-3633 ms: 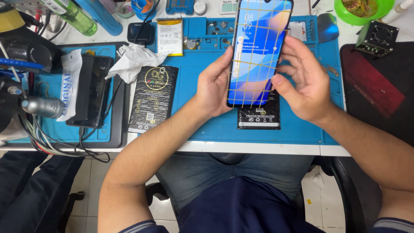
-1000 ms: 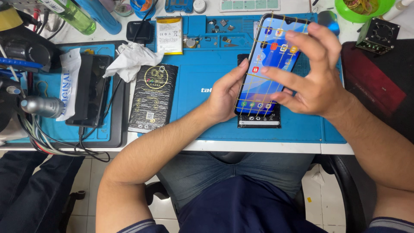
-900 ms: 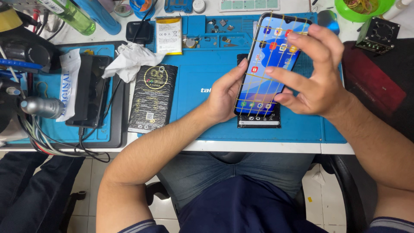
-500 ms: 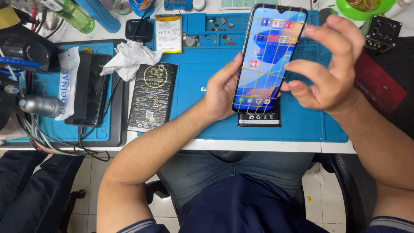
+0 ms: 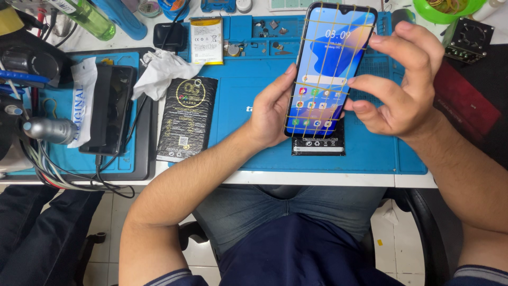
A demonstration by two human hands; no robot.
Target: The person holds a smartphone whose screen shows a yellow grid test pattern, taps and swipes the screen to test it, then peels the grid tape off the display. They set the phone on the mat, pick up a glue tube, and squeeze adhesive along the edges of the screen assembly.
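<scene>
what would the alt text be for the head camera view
Seen from above, a seated person's left hand holds a lit smartphone wrapped in crossed rubber bands, while the right hand touches its right edge. Below lies a blue work mat with a black flat packet and a crumpled tissue.

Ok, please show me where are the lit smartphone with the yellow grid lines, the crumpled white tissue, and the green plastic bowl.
lit smartphone with yellow grid lines [image 5: 330, 63]: head view, middle of its screen.
crumpled white tissue [image 5: 161, 71]: head view, its centre fold.
green plastic bowl [image 5: 439, 11]: head view, its front rim.
</scene>
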